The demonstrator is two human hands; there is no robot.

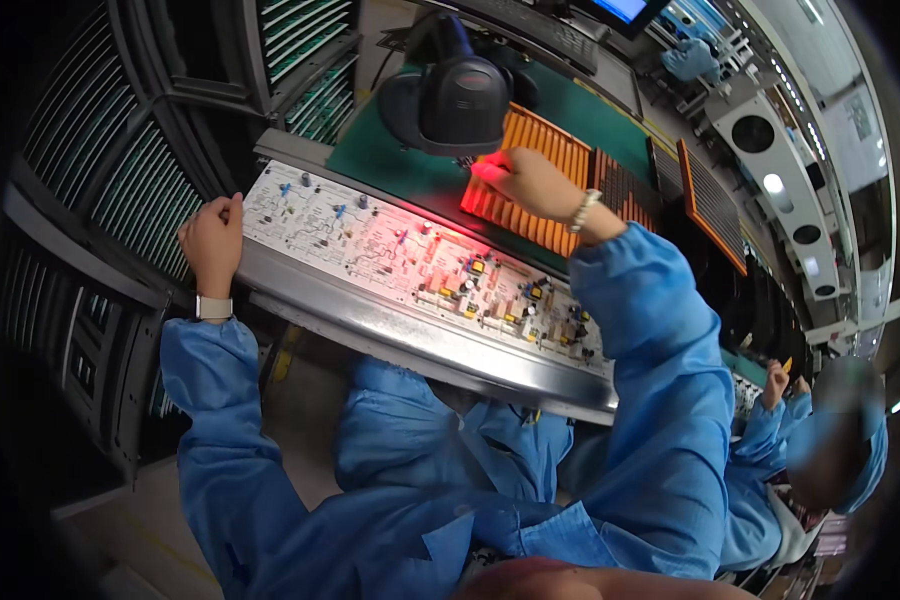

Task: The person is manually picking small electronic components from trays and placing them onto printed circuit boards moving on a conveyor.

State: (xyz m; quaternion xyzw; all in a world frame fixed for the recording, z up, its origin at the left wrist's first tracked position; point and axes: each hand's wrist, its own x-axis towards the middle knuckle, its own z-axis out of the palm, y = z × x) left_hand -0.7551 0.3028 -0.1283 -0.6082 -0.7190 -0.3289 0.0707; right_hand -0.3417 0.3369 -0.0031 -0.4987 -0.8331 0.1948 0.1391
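A long white circuit board panel [375, 240], dotted with small electronic parts, lies along a metal rail [410, 335] in front of me. My left hand [213, 240] is at the panel's left end, its fingers curled; whatever they may hold is hidden. Beyond the panel, my right hand [530, 183] pinches over the orange slotted tray [550, 145], under a black scanner [462, 105]. A small dark part [466, 162] shows at its fingertips, too small to identify. The scanner's red light falls on those fingertips and the panel's middle.
Racks of green boards [155, 160] stand close on the left. A green mat [370, 150] covers the bench beneath the scanner. Further right are a dark slotted tray [620, 190] and an upright orange-edged tray [710, 205]. A co-worker [770, 450] in blue works at the right.
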